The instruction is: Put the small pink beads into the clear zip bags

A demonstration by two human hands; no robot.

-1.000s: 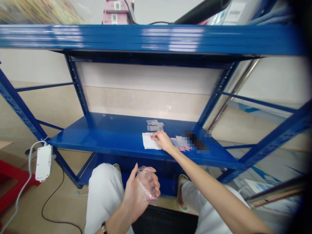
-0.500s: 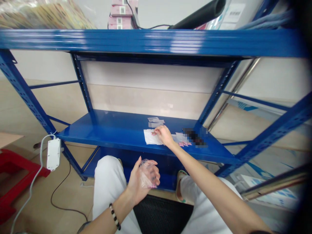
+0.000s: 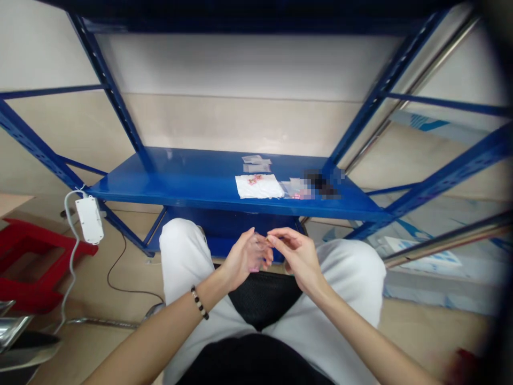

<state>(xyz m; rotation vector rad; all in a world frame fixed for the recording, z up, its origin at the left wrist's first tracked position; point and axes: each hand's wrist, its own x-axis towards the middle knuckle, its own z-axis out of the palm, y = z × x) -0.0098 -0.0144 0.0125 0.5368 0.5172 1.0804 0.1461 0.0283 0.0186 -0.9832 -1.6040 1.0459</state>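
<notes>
My left hand (image 3: pixel 237 263), a beaded bracelet on its wrist, holds a small clear plastic bag (image 3: pixel 256 255) with a few pink bits in its lower part. My right hand (image 3: pixel 300 258) is pinched at the bag's upper edge; whatever lies between thumb and forefinger is too small to name. Both hands are above my lap, in front of the blue shelf (image 3: pixel 188 179). On that shelf a white sheet (image 3: pixel 266 188) carries a little heap of small pink pieces (image 3: pixel 255 179). Clear bags (image 3: pixel 256 163) lie behind it, and a bag with pink pieces (image 3: pixel 294 189) lies to its right.
A dark, blurred-out object (image 3: pixel 320 183) lies at the shelf's right. A white power strip (image 3: pixel 90 219) with its cable hangs at the left post. There is a red stool (image 3: pixel 40 256) on the floor at left. Cartons (image 3: pixel 425 256) stand at right beyond the frame.
My right hand has left the white sheet and come back to the bag in my left hand. The sheet's pink pieces are now uncovered. The view has tilted down.
</notes>
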